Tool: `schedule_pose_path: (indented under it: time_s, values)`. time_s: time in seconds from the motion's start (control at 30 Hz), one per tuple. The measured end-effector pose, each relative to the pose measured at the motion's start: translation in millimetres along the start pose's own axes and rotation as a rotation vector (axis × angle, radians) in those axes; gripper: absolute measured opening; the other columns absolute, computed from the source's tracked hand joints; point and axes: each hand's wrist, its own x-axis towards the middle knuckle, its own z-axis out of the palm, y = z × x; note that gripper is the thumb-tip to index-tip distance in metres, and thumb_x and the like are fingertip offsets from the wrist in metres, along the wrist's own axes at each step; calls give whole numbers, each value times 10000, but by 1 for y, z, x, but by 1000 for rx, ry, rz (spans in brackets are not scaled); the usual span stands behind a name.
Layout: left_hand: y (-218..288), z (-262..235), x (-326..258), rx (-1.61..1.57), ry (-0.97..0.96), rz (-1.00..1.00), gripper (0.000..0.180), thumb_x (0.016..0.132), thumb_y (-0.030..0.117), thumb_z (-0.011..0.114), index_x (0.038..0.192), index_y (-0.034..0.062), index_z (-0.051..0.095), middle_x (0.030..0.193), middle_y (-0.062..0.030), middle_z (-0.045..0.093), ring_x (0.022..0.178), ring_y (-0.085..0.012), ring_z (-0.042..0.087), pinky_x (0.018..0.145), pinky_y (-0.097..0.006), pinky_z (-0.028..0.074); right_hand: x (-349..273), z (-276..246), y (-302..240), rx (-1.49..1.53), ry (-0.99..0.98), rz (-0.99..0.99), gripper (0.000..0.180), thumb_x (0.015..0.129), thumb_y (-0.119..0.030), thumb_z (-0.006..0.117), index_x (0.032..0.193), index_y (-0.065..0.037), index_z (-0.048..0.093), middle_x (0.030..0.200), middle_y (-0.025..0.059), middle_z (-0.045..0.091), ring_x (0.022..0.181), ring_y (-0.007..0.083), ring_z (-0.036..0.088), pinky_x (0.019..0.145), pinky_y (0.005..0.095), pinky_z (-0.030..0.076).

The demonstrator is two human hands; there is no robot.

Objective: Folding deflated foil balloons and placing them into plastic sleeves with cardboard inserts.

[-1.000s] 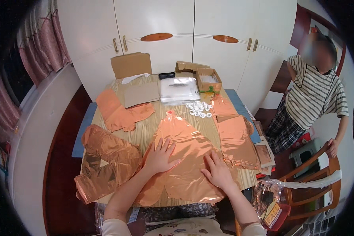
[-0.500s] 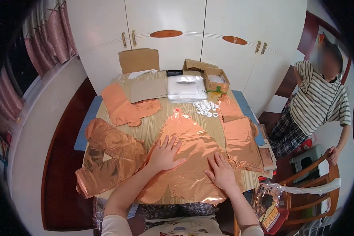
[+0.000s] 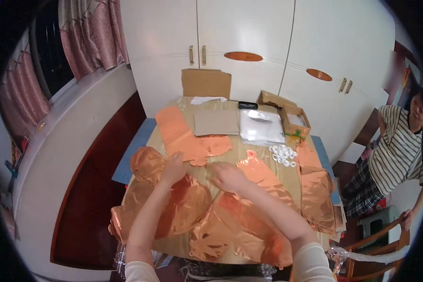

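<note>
Several flat, copper-coloured foil balloons are spread over the wooden table. My left hand (image 3: 174,169) reaches forward over the far edge of the left foil balloon (image 3: 183,207). Its fingertips bend down out of sight, so whether they grip the foil is hidden. To its right, my right hand (image 3: 229,176) stretches leftward with its fingers apart, holding nothing, above the gap beside the middle foil balloon (image 3: 263,211). That balloon lies wrinkled under my right forearm, its narrow tip pointing away from me. Just beyond my left hand is a partly folded foil balloon (image 3: 178,134).
Small white rings (image 3: 283,155) lie in a pile near clear plastic bags (image 3: 262,127) and an open cardboard box (image 3: 296,121). Another foil balloon (image 3: 316,192) covers the right side. A person in a striped shirt (image 3: 399,141) stands at right, a hand on a wooden chair (image 3: 380,239).
Both my hands have left the middle balloon and moved forward and leftward, toward the left balloon's far edge. The view has swung left. The middle balloon looks more wrinkled at its near edge.
</note>
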Motion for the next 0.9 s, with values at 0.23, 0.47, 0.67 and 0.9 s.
schedule_pose_path:
  time_s: [0.23, 0.47, 0.67, 0.9]
  values:
    - [-32, 14, 8, -223, 142, -315, 389, 805, -10, 498, 1190, -20, 553, 1060, -247, 604, 998, -418, 573, 880, -460, 464, 133, 105, 31, -224, 37, -150, 287, 858, -227, 579, 1068, -33, 599, 1096, 148, 642, 1018, 311, 622, 839, 436, 506]
    - [-30, 21, -8, -220, 306, -335, 378, 814, 10, 535, 1192, 13, 522, 1136, -220, 545, 1080, -399, 518, 927, -447, 434, 144, 122, 28, -247, 24, -71, 155, 847, -187, 578, 855, -60, 666, 782, 122, 677, 713, 313, 668, 619, 421, 532]
    - [-20, 18, -6, -201, 353, -295, 330, 805, 30, 590, 1130, 20, 529, 1130, -188, 534, 1077, -389, 517, 918, -449, 436, 152, 107, 33, 227, 58, 255, 150, 834, -220, 647, 883, -91, 704, 729, 138, 673, 734, 314, 667, 641, 417, 518]
    - [-25, 24, -6, -186, 375, -282, 143, 805, 56, 642, 943, 28, 614, 1076, -150, 541, 1039, -352, 533, 883, -433, 449, 155, 116, 44, 203, 323, 143, 125, 877, -154, 608, 851, -58, 685, 830, 110, 684, 717, 324, 654, 644, 378, 526]
